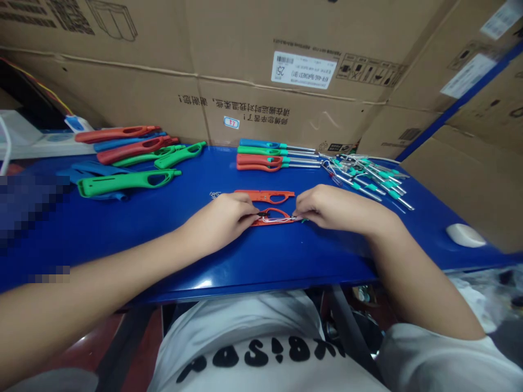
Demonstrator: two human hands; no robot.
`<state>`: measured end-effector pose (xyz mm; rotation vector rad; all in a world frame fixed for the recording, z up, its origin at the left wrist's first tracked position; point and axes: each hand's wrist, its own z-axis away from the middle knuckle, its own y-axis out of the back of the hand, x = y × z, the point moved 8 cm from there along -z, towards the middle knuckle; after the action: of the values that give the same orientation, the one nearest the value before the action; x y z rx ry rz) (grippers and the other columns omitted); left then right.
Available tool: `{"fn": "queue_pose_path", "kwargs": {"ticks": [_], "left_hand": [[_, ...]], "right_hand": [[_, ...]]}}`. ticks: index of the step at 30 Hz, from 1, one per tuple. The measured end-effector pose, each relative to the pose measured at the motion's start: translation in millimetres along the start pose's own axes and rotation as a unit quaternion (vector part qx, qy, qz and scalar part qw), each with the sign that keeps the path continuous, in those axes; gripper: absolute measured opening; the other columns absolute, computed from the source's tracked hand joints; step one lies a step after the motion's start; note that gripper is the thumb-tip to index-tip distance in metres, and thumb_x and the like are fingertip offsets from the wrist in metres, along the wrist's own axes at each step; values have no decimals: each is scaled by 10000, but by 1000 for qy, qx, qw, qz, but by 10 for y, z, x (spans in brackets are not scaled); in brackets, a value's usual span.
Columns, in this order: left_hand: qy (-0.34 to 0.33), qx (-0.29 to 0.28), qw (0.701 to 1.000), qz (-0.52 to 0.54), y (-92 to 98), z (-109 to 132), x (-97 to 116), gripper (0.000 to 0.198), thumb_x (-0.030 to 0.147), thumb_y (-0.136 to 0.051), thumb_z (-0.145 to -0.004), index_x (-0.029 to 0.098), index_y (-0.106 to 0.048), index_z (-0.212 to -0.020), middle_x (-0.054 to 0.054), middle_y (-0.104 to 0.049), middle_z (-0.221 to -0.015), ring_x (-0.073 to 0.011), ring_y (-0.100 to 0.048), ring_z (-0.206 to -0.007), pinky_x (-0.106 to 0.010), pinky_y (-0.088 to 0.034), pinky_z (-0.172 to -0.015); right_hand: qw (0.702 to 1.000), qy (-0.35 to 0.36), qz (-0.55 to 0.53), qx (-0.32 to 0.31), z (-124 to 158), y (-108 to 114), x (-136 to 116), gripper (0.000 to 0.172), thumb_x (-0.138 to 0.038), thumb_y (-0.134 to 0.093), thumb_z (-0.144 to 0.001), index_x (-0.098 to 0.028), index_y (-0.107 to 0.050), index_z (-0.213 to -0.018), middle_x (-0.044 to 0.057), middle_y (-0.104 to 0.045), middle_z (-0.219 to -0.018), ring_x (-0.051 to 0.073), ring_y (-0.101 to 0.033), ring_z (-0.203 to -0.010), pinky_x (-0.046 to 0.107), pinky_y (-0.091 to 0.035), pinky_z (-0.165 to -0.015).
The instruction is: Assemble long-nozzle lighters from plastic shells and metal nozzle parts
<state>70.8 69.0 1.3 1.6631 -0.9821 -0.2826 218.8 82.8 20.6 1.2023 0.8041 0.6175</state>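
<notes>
Orange plastic half-shell with an oval loop (257, 222): appears to lie on the glossy blue surface (253, 261), between the two grips. Left grip (229, 212) pinched on a small dark part (262, 214) at the shell's near end; right grip (327, 206) closed on thin white wires (278, 220) at the other end, whether on the rim too, cannot tell.

Handling, judged: light, fairly stiff, smooth enough to skid; wires soft, easily tugged loose. Best held by the outer edges, away from the wiring.

Just beyond the fingertips, a second orange plastic half-shell (258, 195), close enough to get knocked. Beyond the left grip, small pale metallic bits (214, 195); farther left, a green plastic handle shell (118, 183). Beyond the right grip, tangled metal rods with teal fittings (378, 177); stray leads could snag. Well right of it, a white rounded object (466, 235).
</notes>
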Motion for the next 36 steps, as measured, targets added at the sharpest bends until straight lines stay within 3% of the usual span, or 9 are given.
{"fn": "queue_pose_path", "kwargs": {"ticks": [9, 17, 22, 27, 32, 36], "left_hand": [[0, -1, 1000, -2, -8, -12, 4, 212, 172, -580, -952, 174, -791, -958, -76, -730, -932, -203, -694, -840, -304, -552, -771], [9, -9, 1000, 3, -11, -17, -19, 219, 198, -577, -966, 153, -784, -1022, -91, -732, -993, -224, -700, -892, -337, -555, -803], [-1, -10, 1000, 3, -20, -26, -26, 233, 198, -558, -972, 168, -784, -1018, -85, -728, -980, -206, -699, -865, -315, -554, -791], [-5, -8, 1000, 15, -29, -29, -27, 225, 194, -565, -971, 173, -784, -1018, -84, -730, -979, -205, -700, -867, -310, -553, -797], [-9, -3, 999, 31, -27, -25, -15, 201, 196, -594, -961, 165, -783, -1022, -75, -735, -965, -200, -700, -854, -299, -545, -771], [-11, 0, 999, 39, -15, -29, -1, 206, 200, -589, -962, 168, -784, -1019, -75, -735, -959, -197, -698, -853, -299, -544, -779]], "right_hand": [[991, -60, 114, -33, 6, -13, -77, 282, -41, -500, -867, -177, -747, -847, 92, -749, -929, 228, -664, -886, 297, -382, -702], [977, -76, 189, -68, -8, -65, -137, 280, -3, -526, -804, -166, -750, -850, 122, -747, -882, 239, -662, -826, 312, -301, -629], [985, -59, 152, -59, -31, 0, -78, 269, -46, -540, -838, -193, -755, -768, 89, -747, -809, 203, -632, -734, 300, -306, -624], [995, -21, 81, -55, -69, 54, 8, 224, -101, -605, -852, -210, -795, -808, 56, -770, -828, 180, -645, -736, 280, -349, -638], [991, -12, -59, -119, -117, 6, 114, 109, -208, -703, -853, -187, -811, -855, 28, -783, -798, 141, -669, -676, 244, -401, -609], [986, -20, -71, -146, -166, -11, 120, 112, -214, -714, -844, -178, -815, -877, 33, -788, -800, 146, -686, -691, 242, -419, -618]]}}
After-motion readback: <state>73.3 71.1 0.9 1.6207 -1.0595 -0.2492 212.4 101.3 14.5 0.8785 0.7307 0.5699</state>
